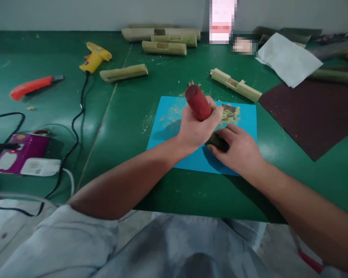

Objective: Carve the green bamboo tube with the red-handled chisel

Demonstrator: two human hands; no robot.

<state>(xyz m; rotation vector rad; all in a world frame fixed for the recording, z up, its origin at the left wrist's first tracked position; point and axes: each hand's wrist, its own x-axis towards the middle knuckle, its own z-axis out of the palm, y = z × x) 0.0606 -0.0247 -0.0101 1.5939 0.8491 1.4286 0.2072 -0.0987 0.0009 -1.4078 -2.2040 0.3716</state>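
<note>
My left hand (pixel 195 129) is wrapped around a tool with a thick red handle (pixel 197 102) that sticks up above the fist. Beside it, my right hand (pixel 239 150) presses down on a dark green bamboo piece (pixel 219 142), fingers curled over it. Both hands work over a blue sheet (pixel 168 127) lying on the green table (pixel 127 116). Pale shavings (pixel 230 114) are piled on the sheet just beyond my hands, next to a small dark piece.
Cut bamboo sections lie at the back (pixel 164 47), centre left (pixel 124 73) and right (pixel 236 85). A yellow glue gun (pixel 95 57), an orange knife (pixel 31 85) and a purple box (pixel 20 152) with cables sit left. Dark sandpaper (pixel 310 112) and white cloth (pixel 288 58) lie right.
</note>
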